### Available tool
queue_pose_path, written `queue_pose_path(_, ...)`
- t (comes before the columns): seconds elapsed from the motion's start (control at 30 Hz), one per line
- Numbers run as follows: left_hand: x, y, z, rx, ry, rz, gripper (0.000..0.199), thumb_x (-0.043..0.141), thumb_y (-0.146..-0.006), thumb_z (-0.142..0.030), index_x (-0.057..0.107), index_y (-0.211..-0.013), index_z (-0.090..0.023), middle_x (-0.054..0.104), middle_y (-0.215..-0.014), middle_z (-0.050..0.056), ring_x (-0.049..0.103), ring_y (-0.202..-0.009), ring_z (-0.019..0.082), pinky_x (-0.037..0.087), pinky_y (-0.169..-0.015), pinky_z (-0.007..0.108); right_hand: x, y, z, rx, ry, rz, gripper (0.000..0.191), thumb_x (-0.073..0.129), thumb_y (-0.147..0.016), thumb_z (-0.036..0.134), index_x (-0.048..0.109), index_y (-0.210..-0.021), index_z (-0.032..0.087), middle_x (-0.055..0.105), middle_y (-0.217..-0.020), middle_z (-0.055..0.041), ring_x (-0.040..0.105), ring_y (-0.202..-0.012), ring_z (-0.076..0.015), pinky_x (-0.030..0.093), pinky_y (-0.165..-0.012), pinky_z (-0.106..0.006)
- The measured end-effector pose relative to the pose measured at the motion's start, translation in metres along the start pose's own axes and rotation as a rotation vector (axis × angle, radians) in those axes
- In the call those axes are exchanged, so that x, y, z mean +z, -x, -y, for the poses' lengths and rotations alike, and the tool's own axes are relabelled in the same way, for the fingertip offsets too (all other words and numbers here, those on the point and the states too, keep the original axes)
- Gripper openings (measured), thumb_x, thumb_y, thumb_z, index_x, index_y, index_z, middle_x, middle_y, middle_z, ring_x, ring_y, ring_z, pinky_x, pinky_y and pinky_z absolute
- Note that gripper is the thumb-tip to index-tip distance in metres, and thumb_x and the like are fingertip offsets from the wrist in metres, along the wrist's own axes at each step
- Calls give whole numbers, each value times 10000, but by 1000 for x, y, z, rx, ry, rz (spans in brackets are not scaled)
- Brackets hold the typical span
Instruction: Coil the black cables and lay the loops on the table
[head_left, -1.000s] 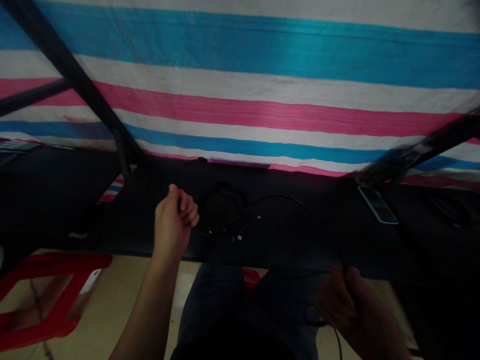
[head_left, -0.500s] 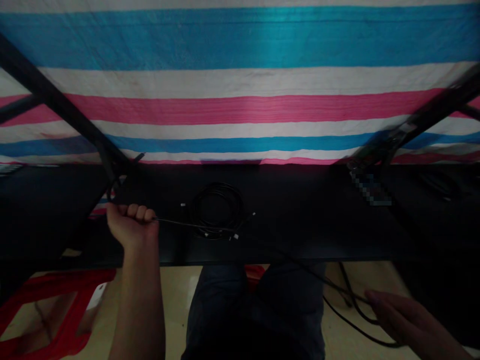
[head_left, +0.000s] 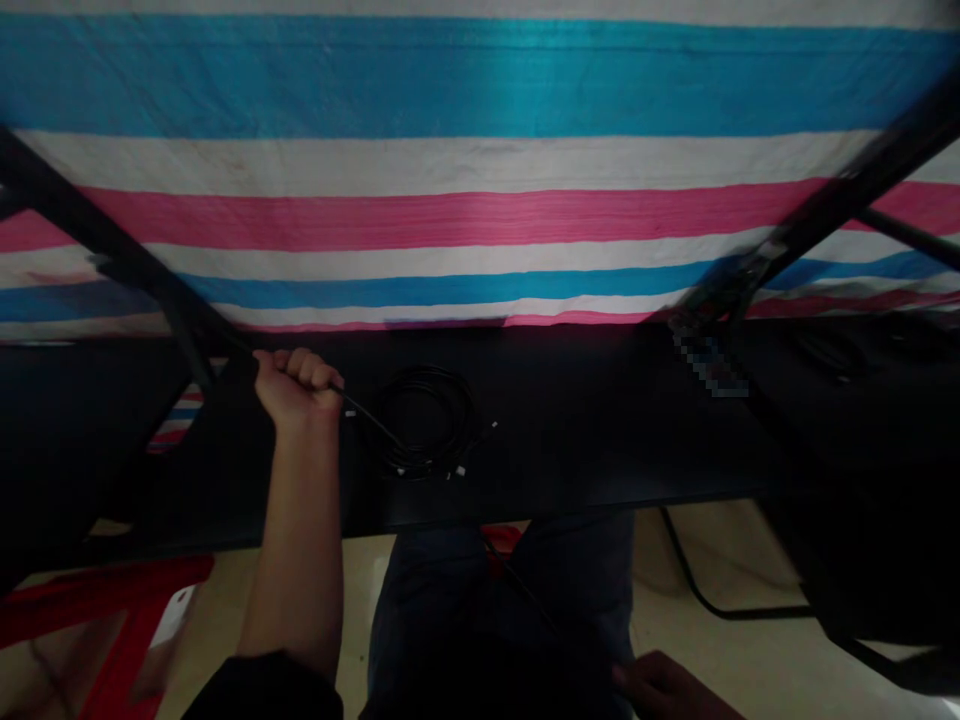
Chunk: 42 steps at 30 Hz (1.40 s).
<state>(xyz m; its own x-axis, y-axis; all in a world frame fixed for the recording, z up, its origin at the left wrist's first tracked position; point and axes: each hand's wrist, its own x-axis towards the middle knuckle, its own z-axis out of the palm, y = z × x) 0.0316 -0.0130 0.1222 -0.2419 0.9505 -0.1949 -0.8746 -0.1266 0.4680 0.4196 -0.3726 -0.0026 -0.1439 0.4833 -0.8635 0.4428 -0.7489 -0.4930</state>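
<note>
My left hand [head_left: 300, 382] is closed in a fist around a thin black cable [head_left: 367, 412], above the left part of the black table. From the fist the cable runs down to the right, over a coil of black cable [head_left: 427, 420] with small light-coloured ends. Near the bottom edge, right of my legs, is my right hand [head_left: 660, 685], with curled fingers and partly cut off by the frame. What it holds, if anything, is too dark to make out. A dark strand [head_left: 521, 580] crosses my lap.
A striped sheet [head_left: 480, 220] hangs behind the black table [head_left: 570, 440]. Dark metal bars [head_left: 112, 245] slant down at left and right. More dark cables [head_left: 829, 352] lie at the far right. A red stool [head_left: 127, 620] stands at the lower left.
My left hand has moved right and slightly up, still around the cable. My right hand has moved left and down, towards my lap. The view has shifted slightly.
</note>
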Motion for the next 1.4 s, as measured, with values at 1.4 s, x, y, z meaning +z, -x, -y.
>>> queue_pose_path(1.4,3,79,-50,346,-746,176,307,384,-1052,-261,552,-800,-211,257,-460,-94,136,-380,74,139,-370,209,-22,-24,110,-474,257,135,610,399,-964,641,579,-626,167,447,-576,16,411,-567,-118,319,-568,-265)
